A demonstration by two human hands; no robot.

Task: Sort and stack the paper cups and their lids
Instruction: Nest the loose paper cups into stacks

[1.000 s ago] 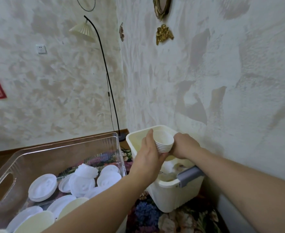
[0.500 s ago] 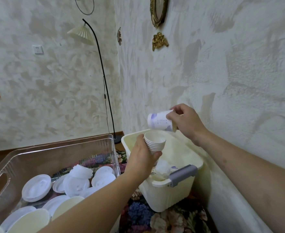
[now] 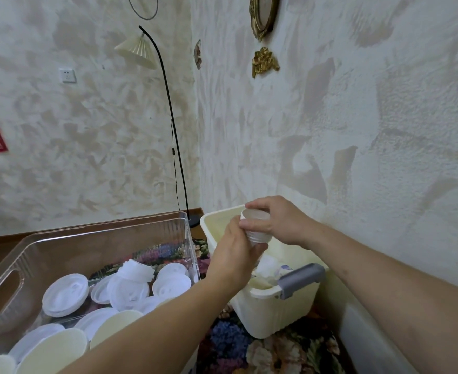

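While my left hand (image 3: 233, 255) wraps its fingers around the lower part of the stack of paper cups (image 3: 256, 228), my right hand (image 3: 279, 221) curls over the top cup, thumb and fingers pinching its rim. I hold the stack above the cream bin (image 3: 271, 306), near its far left corner, clear of the bin's walls. More cups (image 3: 269, 268) lie inside the bin by its near edge, just behind the grey handle (image 3: 300, 278). To the left, the clear bin (image 3: 93, 238) holds white lids (image 3: 66, 294) scattered across its bottom, and both bins sit on a floral cloth (image 3: 249, 349).
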